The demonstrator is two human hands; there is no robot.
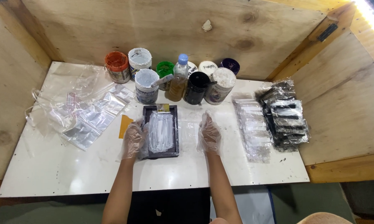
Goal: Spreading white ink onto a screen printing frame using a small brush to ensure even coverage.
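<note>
**Gloved hands at a dark tray on the white bench**

So both hands wear thin clear plastic gloves. The left hand sits on the left edge of a dark rectangular tray, fingers curled loosely round its rim, gripping that side. Lying in the tray is a clear plastic sleeve with something white inside; hard to say exactly what, the plastic glares a lot. A small yellowish tag sits at the tray's far end.

The right hand rests flat on the white table just right of the tray, fingers spread and relaxed, holding nothing.

Behind the tray there's a cluster of round tubs: an orange-lidded one, a white one, a green one, a black one, a purple one, plus a clear bottle with a blue cap. An orange card lies just left of the tray. Further left, a heap of empty clear bags. On the right, a row of pale packets beside a stack of black-and-white packets.
</note>
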